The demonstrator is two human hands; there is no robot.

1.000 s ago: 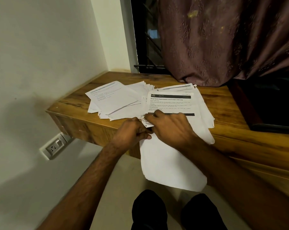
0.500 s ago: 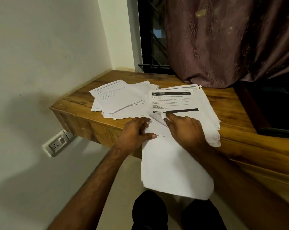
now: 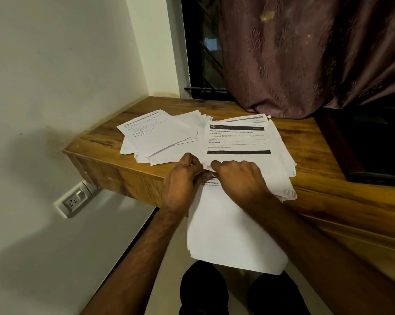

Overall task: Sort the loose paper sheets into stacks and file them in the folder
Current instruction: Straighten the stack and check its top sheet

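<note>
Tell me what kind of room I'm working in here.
Probably a room in a home, a bedroom or study corner: a wooden desk against a plain wall, a heavy curtain over a barred window, and a wall socket below the desk.

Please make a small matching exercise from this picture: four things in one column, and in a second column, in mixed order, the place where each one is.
Things:
1. fanned paper pile
2. printed sheet with black bars
3. wall socket
4. curtain

Places:
A. on the wall below the table's left end
B. hanging behind the table, its hem on the back edge
C. on the left part of the tabletop
D. on top of the stack just beyond the left hand and right hand

Pairs: 1-C, 2-D, 3-A, 4-B
</note>
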